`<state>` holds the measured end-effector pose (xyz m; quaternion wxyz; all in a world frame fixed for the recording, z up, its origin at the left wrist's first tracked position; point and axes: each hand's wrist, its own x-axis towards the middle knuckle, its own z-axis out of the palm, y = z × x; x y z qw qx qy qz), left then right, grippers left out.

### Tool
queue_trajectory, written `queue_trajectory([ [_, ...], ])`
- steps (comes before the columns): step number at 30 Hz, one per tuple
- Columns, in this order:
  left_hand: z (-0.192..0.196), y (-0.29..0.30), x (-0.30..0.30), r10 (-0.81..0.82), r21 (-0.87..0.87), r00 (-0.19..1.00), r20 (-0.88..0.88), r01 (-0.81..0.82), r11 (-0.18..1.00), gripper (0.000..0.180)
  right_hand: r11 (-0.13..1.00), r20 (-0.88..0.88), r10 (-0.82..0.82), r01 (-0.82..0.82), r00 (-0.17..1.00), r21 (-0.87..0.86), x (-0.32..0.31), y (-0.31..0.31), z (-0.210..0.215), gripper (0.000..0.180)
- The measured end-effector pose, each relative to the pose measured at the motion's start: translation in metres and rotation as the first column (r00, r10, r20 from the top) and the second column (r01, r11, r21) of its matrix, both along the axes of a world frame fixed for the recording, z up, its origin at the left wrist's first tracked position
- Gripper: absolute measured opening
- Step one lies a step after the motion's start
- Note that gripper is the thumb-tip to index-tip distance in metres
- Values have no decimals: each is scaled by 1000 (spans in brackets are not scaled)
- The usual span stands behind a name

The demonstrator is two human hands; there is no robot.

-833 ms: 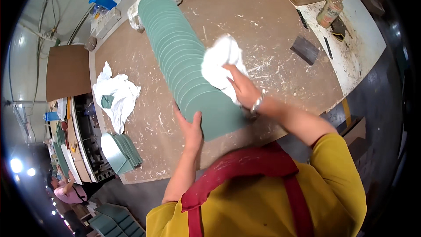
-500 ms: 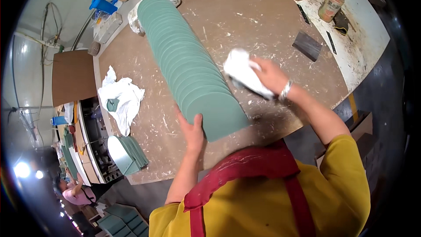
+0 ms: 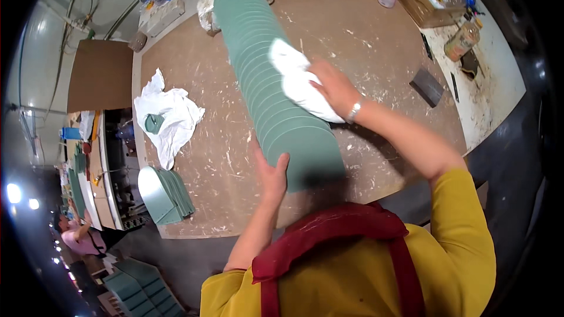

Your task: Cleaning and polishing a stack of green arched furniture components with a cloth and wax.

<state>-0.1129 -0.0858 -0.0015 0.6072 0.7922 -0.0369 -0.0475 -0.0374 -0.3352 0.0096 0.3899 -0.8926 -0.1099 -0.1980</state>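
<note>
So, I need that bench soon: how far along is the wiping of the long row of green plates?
Hard to call any of it finished: wiped and unwiped plates look alike. In hand: the right hand presses a white cloth on the middle of the row of green plates, while the left hand braces the near end. A smaller green stack and another rag lie to the left, untouched.

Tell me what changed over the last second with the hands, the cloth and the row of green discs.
The right hand carried the white cloth off the right edge of the leaning row of green discs and then back onto the row, further up it than at first. It kept its grip on the cloth throughout. The left hand stayed braced against the nearest disc, and the row did not shift.
</note>
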Motion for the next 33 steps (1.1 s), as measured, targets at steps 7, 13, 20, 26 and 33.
queue_trajectory([
  [7, -11, 2, 8, -32, -163, 999, 26, 36, 986, 92, 968, -423, -251, 234, 871, -92, -12, -31, 66, 34],
  [13, -17, 4, 9, -62, -245, 998, -12, 57, 968, 95, 772, -117, 401, -404, 909, -490, 46, 103, 90, 33],
  [20, -24, 7, 10, -43, -234, 999, 10, 44, 971, 94, 967, -103, 79, -102, 992, -235, 63, -5, 24, 31],
  [26, -30, 5, 9, -34, -245, 997, 64, 49, 968, 95, 957, -434, -287, 241, 854, -160, 68, -13, 95, 32],
  [33, -26, 8, 9, -55, -208, 998, -29, 48, 977, 95, 217, -558, 497, -718, 665, -662, 89, 131, 98, 31],
])
